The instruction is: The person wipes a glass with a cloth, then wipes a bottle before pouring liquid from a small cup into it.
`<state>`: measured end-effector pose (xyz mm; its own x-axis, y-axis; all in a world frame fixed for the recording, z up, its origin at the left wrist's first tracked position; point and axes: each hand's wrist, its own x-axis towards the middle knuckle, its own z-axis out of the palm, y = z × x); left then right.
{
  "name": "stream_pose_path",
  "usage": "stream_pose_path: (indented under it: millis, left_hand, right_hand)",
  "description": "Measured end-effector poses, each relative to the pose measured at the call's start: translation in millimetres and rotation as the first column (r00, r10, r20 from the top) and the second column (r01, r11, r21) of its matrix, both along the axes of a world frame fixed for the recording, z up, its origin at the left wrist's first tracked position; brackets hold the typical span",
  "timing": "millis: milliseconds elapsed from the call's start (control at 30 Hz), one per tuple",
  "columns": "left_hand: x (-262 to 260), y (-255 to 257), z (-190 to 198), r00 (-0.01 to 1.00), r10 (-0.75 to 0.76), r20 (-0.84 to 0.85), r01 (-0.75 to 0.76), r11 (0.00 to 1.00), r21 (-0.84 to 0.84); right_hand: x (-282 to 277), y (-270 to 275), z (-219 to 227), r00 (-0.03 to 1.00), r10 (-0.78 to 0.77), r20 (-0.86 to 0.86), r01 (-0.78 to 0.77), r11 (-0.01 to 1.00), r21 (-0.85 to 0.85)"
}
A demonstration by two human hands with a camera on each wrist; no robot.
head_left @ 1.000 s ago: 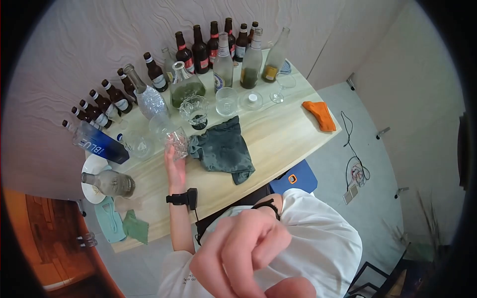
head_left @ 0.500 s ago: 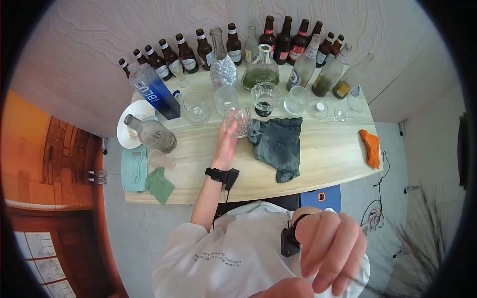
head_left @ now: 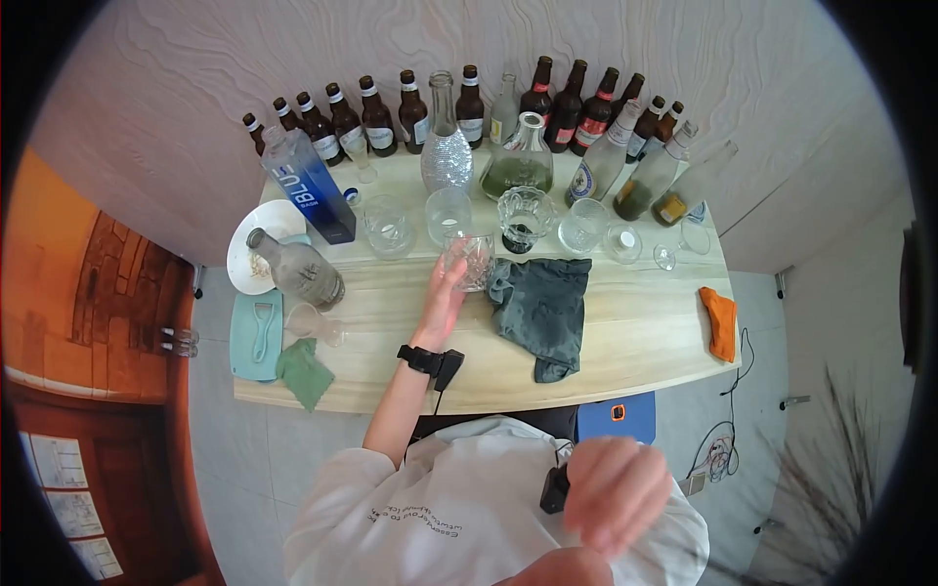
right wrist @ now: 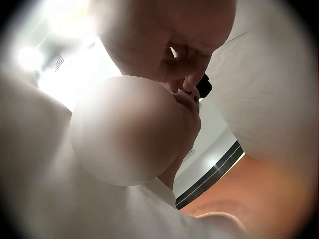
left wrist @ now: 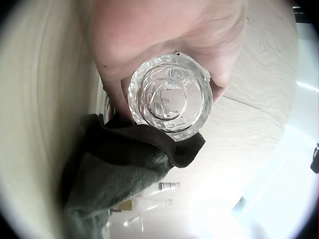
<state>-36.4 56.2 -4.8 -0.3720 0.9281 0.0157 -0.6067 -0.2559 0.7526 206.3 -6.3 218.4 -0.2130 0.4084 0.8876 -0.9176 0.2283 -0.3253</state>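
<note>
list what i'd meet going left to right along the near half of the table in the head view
flat light-blue board, crumpled green cloth, left hand with a clear cut-glass tumbler, dark grey-green cloth, orange cloth

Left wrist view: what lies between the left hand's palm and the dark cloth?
The clear cut glass, gripped by the left hand, lies between its palm and the dark cloth in the left wrist view.

The tumbler (head_left: 471,266) in the left hand (head_left: 445,298) is glossy, cut glass. Beside that hand, the dark cloth (head_left: 542,317) looks matt and wrinkled; the tabletop (head_left: 640,303) below is smooth, wood-grained.
</note>
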Motion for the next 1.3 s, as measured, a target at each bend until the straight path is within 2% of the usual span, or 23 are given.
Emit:
stream_pose_path:
  millis: [33,67,100,167,233,300,333,433,467,567,667,800,900,933,1067,1200,1267,1300]
  left_hand:
    - [-0.9,1.0,0.4,1.000,0.002,-0.001,-0.002,1.000,-0.004]
    - [-0.1,-4.3,-1.7,1.000,0.001,0.003,-0.001,1.000,-0.018]
    - [-0.2,-7.1,-2.5,1.000,0.004,0.010,-0.004,1.000,-0.025]
    - [0.2,-4.5,-1.7,1.000,0.002,0.023,-0.002,1.000,-0.022]
    - [1.7,-3.0,2.3,1.000,-0.001,0.025,0.002,1.000,-0.025]
    - [3.0,-4.0,1.3,1.000,-0.019,0.018,0.019,0.999,-0.030]
    - [3.3,-4.0,-1.3,1.000,-0.029,0.011,0.030,0.999,-0.029]
    - [1.9,-3.4,-4.4,0.999,-0.045,0.021,0.045,0.998,-0.044]
    - [2.4,-4.3,-4.7,0.998,-0.052,0.033,0.053,0.997,-0.053]
    - [5.1,-2.6,-6.1,0.995,-0.061,-0.082,0.061,0.998,-0.001]
    - [9.3,-7.2,-1.9,0.985,-0.113,-0.127,0.113,0.994,-0.010]
    - [8.6,-9.4,-3.6,0.977,-0.180,-0.114,0.180,0.984,-0.011]
    - [7.2,-9.1,0.3,0.973,-0.208,-0.098,0.208,0.978,-0.004]
    - [6.9,-9.7,-0.4,0.972,-0.210,-0.105,0.211,0.978,-0.007]
    - [2.3,-5.3,-12.0,0.976,-0.186,-0.117,0.188,0.982,0.009]
    - [3.2,-4.0,-11.7,0.997,-0.074,-0.006,0.074,0.996,0.040]
    - [1.4,-3.5,-12.5,1.000,-0.018,0.008,0.018,0.999,0.030]
    - [0.7,-3.5,-13.3,0.998,-0.061,0.006,0.061,0.998,0.028]
  right_hand:
    - [5.1,4.5,-5.6,0.969,-0.154,0.196,0.165,0.985,-0.041]
    - [8.1,9.2,-7.9,0.877,-0.270,0.397,0.307,0.951,-0.032]
    - [4.9,23.7,-8.7,0.622,-0.387,0.681,0.490,0.870,0.046]
    - [-28.6,59.2,-54.4,0.248,-0.595,0.764,0.625,0.701,0.343]
    - [-47.9,75.8,-123.3,0.023,-0.651,0.758,0.651,0.585,0.483]
    - [-57.9,89.7,-167.4,-0.020,-0.675,0.738,0.616,0.573,0.541]
    - [-61.4,90.8,-174.8,-0.039,-0.686,0.726,0.597,0.567,0.568]
    - [-56.1,94.7,-178.8,0.061,-0.547,0.835,0.667,0.644,0.374]
    - [-53.5,95.3,-172.7,0.086,-0.614,0.785,0.686,0.608,0.400]
    - [-49.8,94.1,-158.1,0.187,-0.559,0.807,0.704,0.650,0.287]
    - [-55.8,94.0,-146.0,0.214,-0.550,0.807,0.709,0.656,0.258]
    - [-66.1,101.3,-147.2,0.249,-0.601,0.760,0.784,0.585,0.205]
    - [-70.6,106.2,-151.8,0.287,-0.518,0.806,0.818,0.570,0.075]
    - [-73.2,108.5,-154.2,0.332,-0.526,0.783,0.817,0.575,0.041]
    - [-71.3,109.6,-158.3,0.327,-0.500,0.802,0.775,0.628,0.075]
    - [-66.0,96.3,-163.8,0.322,-0.472,0.821,0.685,0.715,0.142]
    - [-65.9,95.2,-166.9,0.312,-0.480,0.820,0.680,0.716,0.160]
    - [-66.3,94.5,-167.3,0.307,-0.486,0.819,0.690,0.706,0.161]
